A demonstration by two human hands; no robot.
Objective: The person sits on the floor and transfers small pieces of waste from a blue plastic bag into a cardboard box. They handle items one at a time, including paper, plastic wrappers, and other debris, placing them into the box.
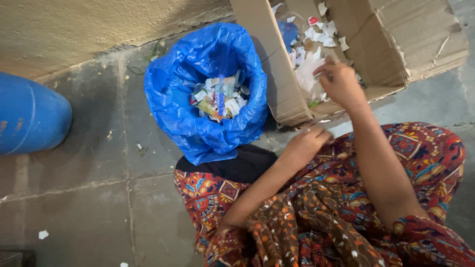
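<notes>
The cardboard box (376, 44) sits at the upper right of the frame. It is brown and bent, with rough torn edges and open flaps. Inside it lie many small scraps of paper (316, 37), mostly white, some red and blue. They look thin and ripped.

The right hand (339, 81) reaches into the box at its lower edge. Its fingers (324, 69) are curled around a crumpled white scrap (308, 74). The left hand (307, 143) rests lower, near the middle of the frame, just under the box. Its fingers are bent in, but I cannot tell if they hold anything.

A shiny blue plastic bag (208, 123) stands open in the upper middle, touching the box's left flap. It is wrinkled and soft. More torn scraps (219, 97) fill its middle.

A round blue barrel (29, 116) lies at the left edge. The floor (89, 188) is grey stone with lines between the slabs. A few white bits lie on it at the lower left. The person's clothes (316, 217) are red and brown with busy patterns.
</notes>
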